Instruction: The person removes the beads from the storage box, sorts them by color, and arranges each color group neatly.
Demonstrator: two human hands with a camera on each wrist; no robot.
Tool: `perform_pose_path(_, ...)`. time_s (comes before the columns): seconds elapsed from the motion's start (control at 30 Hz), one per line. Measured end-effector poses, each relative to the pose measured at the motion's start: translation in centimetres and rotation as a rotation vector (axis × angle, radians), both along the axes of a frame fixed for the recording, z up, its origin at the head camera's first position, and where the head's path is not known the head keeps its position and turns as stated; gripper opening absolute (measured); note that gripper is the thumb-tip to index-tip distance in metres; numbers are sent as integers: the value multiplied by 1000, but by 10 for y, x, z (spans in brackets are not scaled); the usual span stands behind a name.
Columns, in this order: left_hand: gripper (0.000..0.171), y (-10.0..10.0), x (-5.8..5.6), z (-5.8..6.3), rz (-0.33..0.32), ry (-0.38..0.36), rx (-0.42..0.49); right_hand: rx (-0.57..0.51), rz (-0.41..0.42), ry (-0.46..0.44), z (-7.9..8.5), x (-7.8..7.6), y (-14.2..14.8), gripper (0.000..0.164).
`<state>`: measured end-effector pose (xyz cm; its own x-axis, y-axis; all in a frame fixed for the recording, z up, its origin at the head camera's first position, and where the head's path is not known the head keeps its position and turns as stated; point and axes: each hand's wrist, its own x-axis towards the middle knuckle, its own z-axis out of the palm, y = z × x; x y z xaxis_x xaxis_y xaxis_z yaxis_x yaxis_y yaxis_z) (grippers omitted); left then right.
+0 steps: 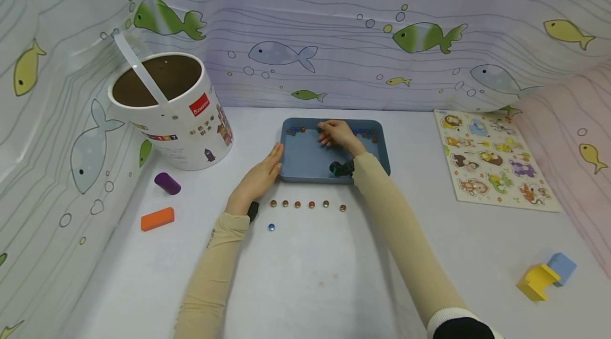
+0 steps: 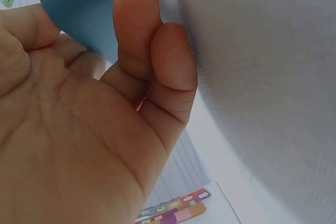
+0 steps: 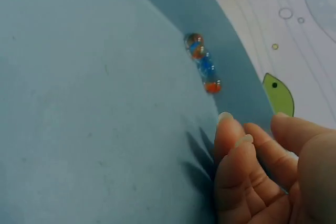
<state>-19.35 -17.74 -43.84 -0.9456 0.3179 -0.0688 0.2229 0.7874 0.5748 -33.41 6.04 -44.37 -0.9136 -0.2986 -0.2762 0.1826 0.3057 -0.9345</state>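
Head view: glossy amber marbles (image 1: 312, 205) (some blue); left hand (image 1: 256, 180) straight-fingered; right hand (image 1: 340, 133) curled, whether gripping unclear.

Right hand (image 1: 340, 135) hides part of far edge of tray (image 1: 305, 161); can't tell if it holds anything; left hand (image 2: 79, 124) cut off in left wrist view; smallest print on bucket (image 1: 188, 140), far left of table (image 1: 296, 280), unreadable.

Head camera: is looking forward and down from above, mid-range, framing the rectangular blue-grey tray (image 1: 307, 156) near centre, white cylindrical tub (image 1: 186, 150) between 9 and 10 o'clock. Left wrist camera: is facing the bare left hand (image 2: 89, 108) closely, catching tray at 11 o'clock, tub at 6. Right wrist camera: is peering closely across the tray floor, bare right hand (image 3: 262, 177) at 4. All are sharing the tray; the first two, the tub.
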Motion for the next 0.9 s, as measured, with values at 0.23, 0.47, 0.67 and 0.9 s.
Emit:
perform_pose_path(0.23,56,0,0,0,-4,8,5,92,12,35,-4,4,2,33)
perform_pose_path(0.47,55,-1,1,0,0,1,6,201,15,39,-4,4,2,23)
perform_pose_path(0.67,55,-3,2,1,4,9,6,205,45,52,-3,5,0,33)
perform_pose_path(0.9,55,-2,0,-1,-11,21,16,-23,35,-15,9,10,8,44)
